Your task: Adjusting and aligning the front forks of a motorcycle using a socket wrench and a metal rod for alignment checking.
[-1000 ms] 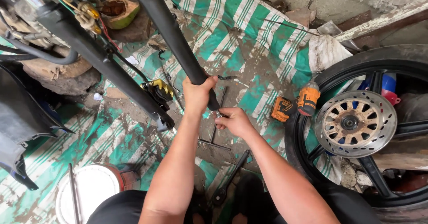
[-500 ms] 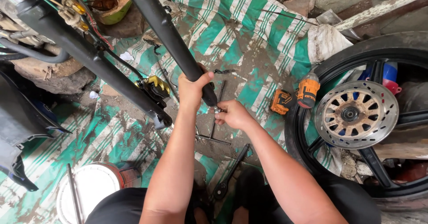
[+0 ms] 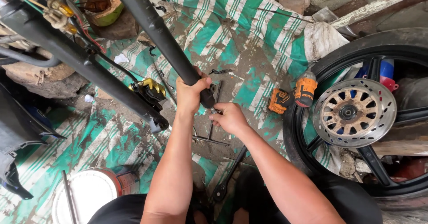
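My left hand (image 3: 191,92) grips the lower end of a black fork tube (image 3: 158,30) that slants down from the top of the head view. My right hand (image 3: 228,117) is closed just below and to the right of the tube's tip, pinching a small metal part I cannot make out. A second black fork leg (image 3: 76,61) runs parallel on the left, with a gold brake caliper (image 3: 149,90) hanging beside it. Both forearms reach up from the bottom of the frame.
A motorcycle wheel (image 3: 307,135) with a brake disc (image 3: 354,112) lies at the right. An orange cordless drill (image 3: 292,94) rests on the green-and-white striped tarp (image 3: 249,41). A T-handle wrench (image 3: 209,137) and a spanner (image 3: 229,172) lie near my knees. A white bucket (image 3: 89,195) stands bottom left.
The view has shifted slightly, so hands and fork tube sit a little higher. My right hand has moved closer under the tube's tip. My left hand keeps its grip.
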